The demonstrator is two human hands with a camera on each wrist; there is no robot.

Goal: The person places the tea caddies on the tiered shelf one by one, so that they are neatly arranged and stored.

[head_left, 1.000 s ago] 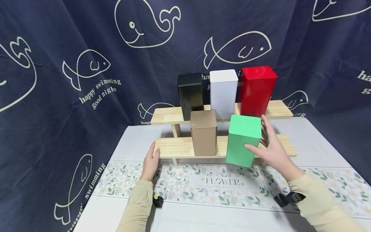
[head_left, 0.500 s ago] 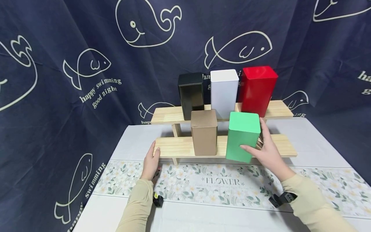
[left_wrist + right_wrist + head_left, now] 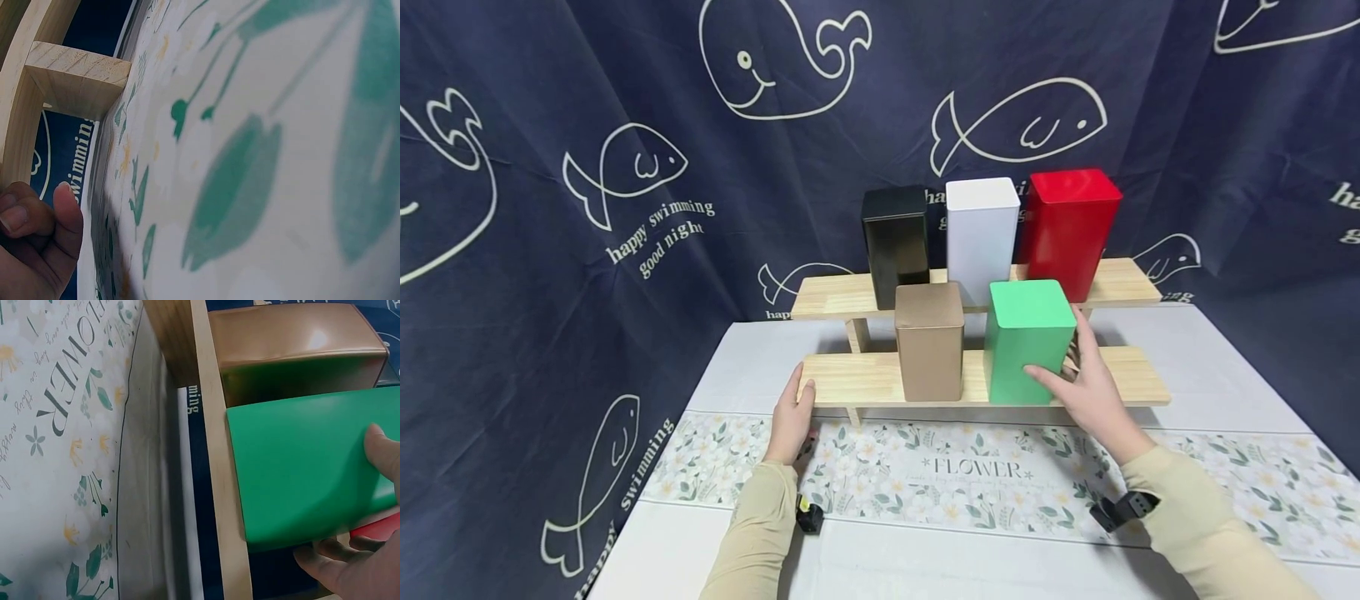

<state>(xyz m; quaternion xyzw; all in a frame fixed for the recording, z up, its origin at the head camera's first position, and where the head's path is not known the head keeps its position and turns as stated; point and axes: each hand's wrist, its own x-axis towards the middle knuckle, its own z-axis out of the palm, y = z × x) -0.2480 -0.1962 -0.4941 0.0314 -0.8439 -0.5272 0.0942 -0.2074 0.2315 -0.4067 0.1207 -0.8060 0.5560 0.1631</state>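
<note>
In the head view, a tall green box (image 3: 1026, 346) stands upright on the lower board (image 3: 850, 379) of a two-tier wooden shelf, its base at the front edge. My right hand (image 3: 1093, 400) grips it from the right, thumb on the front face and fingers at the right side, partly hidden. In the right wrist view, the green box (image 3: 306, 469) has its base against the board (image 3: 222, 487). My left hand (image 3: 790, 419) holds the left end of the lower board. The left wrist view shows curled fingers and a thumb of the left hand (image 3: 37, 234) near the wood.
A brown box (image 3: 929, 346) stands left of the green one, with a gap between them. Black (image 3: 897, 250), white (image 3: 979, 242) and red boxes (image 3: 1067, 242) line the upper board (image 3: 827, 298). A flowered cloth strip (image 3: 917, 492) lies in front; a navy curtain (image 3: 625, 333) hangs behind.
The green box has risen slightly and moved back, from hanging tilted before the lower board's edge to standing upright on it. My right hand moved with it; the left hand stayed at the board.
</note>
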